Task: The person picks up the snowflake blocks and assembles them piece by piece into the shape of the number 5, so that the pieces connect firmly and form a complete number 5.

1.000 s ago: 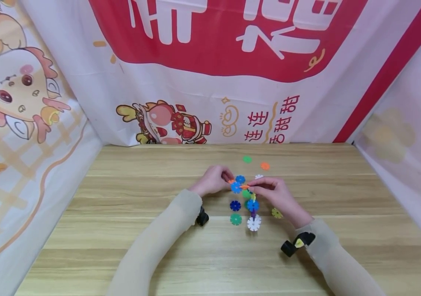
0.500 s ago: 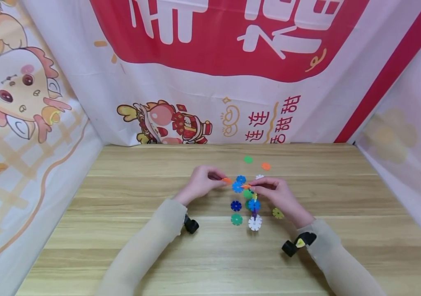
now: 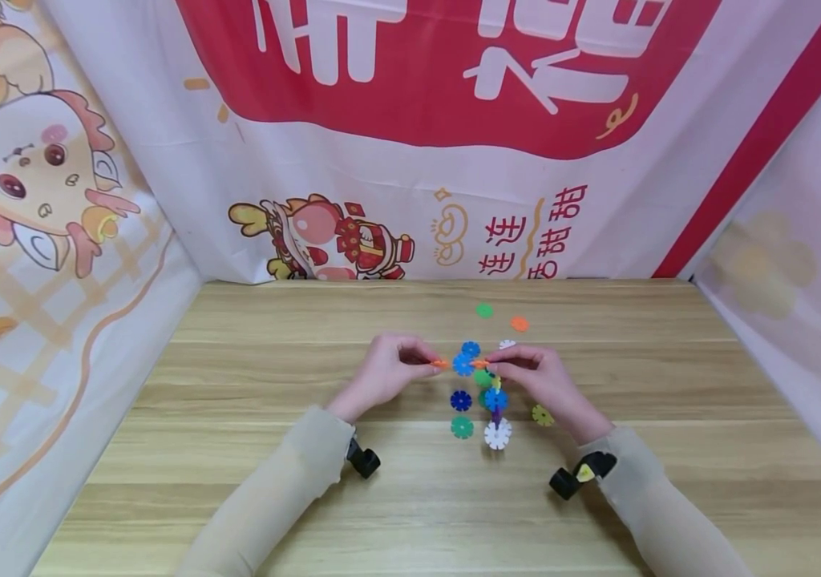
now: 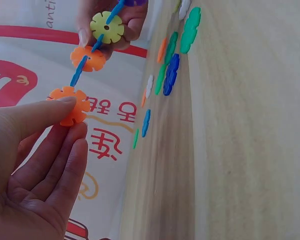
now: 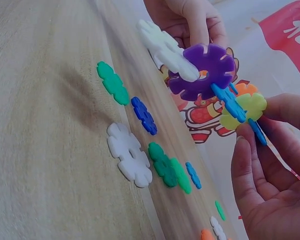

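Note:
A chain of notched snowflake discs hangs above the table, made of a white disc (image 3: 498, 435), a purple disc (image 5: 202, 72), a yellow disc (image 4: 107, 27), and several blue and orange ones. My right hand (image 3: 536, 375) pinches an orange disc (image 4: 88, 59) within the chain between thumb and fingers. My left hand (image 3: 385, 373) pinches another orange disc (image 4: 70, 106) by its edge. That disc stands level with the blue disc (image 3: 463, 365) at the chain's far end, and overlaps its edge in the left wrist view.
Loose discs lie on the wooden table (image 3: 252, 481) under and behind the chain: dark blue (image 3: 461, 401), teal green (image 3: 462, 427), yellow-green (image 3: 542, 415), orange (image 3: 519, 324), light green (image 3: 484, 310) and more. A printed cloth (image 3: 410, 200) closes the back.
My left hand, pinching the orange disc, has drawn left and then nearer me, bringing the disc level with the end blue disc. My right hand and the chain have stayed in place.

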`<state>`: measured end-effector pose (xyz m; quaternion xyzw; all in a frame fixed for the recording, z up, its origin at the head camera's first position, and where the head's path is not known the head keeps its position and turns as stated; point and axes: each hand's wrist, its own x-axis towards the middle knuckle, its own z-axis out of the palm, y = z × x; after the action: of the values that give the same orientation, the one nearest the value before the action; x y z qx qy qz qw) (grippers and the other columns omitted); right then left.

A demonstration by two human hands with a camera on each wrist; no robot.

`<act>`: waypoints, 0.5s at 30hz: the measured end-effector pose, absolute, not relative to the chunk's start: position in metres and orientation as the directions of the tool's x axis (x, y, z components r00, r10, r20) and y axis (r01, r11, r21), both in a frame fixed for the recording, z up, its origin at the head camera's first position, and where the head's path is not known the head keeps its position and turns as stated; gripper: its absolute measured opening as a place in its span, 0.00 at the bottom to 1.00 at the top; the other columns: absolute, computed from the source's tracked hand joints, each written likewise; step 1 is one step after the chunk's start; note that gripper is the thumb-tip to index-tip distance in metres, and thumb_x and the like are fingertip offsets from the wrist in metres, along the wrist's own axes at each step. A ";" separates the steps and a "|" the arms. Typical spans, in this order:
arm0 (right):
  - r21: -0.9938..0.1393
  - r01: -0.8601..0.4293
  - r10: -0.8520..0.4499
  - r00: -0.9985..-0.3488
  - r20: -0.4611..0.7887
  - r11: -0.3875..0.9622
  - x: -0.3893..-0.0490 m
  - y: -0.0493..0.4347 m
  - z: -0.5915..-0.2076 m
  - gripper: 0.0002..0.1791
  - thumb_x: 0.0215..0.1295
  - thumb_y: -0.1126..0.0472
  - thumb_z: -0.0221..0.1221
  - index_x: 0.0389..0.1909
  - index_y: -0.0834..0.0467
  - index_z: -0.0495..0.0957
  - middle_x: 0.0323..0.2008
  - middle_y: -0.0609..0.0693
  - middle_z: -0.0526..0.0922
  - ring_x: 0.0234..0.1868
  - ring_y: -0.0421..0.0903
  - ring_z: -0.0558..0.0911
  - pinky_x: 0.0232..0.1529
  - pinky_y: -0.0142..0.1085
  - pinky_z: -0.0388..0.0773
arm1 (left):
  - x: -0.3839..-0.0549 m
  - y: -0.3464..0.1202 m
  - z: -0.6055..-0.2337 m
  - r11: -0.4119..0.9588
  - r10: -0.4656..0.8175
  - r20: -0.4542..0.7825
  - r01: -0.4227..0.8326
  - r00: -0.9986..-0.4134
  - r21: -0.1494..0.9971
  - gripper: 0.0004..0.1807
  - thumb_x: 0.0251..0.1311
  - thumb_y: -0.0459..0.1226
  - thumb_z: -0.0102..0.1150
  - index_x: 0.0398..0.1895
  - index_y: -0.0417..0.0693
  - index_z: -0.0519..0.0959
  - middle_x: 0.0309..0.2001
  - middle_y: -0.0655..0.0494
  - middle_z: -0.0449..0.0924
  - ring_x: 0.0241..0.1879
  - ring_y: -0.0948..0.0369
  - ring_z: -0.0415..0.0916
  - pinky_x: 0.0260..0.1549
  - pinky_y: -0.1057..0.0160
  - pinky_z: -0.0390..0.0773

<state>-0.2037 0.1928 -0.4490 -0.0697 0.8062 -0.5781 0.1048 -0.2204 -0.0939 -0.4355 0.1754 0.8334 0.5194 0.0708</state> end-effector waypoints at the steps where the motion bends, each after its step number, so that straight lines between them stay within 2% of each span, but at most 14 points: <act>1: -0.947 0.008 -0.235 -0.968 -0.088 0.320 -0.204 0.193 -0.449 0.21 0.76 0.52 0.67 0.61 0.62 0.85 0.59 0.52 0.89 0.57 0.47 0.85 0.55 0.34 0.85 | -0.220 -0.093 -0.436 0.396 0.366 0.073 0.226 -0.928 0.890 0.04 0.64 0.36 0.77 0.40 0.54 0.92 0.41 0.58 0.91 0.40 0.62 0.85 0.45 0.62 0.86; 8: -0.949 0.006 -0.241 -0.967 -0.087 0.316 -0.203 0.191 -0.450 0.21 0.76 0.53 0.67 0.61 0.62 0.85 0.57 0.52 0.89 0.54 0.47 0.86 0.53 0.33 0.86 | -0.217 -0.091 -0.438 0.381 0.352 0.099 0.239 -0.931 0.893 0.05 0.62 0.35 0.78 0.39 0.52 0.92 0.40 0.57 0.91 0.39 0.63 0.85 0.43 0.65 0.87; 15: -0.941 0.013 -0.248 -0.963 -0.102 0.338 -0.204 0.190 -0.449 0.21 0.77 0.52 0.66 0.61 0.60 0.85 0.60 0.52 0.88 0.57 0.48 0.84 0.56 0.37 0.84 | -0.215 -0.090 -0.438 0.368 0.341 0.102 0.233 -0.935 0.900 0.05 0.62 0.34 0.78 0.39 0.50 0.92 0.40 0.56 0.91 0.38 0.64 0.85 0.42 0.66 0.86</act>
<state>-0.2037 0.1902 -0.4491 -0.0726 0.8098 -0.5709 0.1144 -0.2154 -0.0896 -0.4385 0.1736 0.8256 0.5346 0.0504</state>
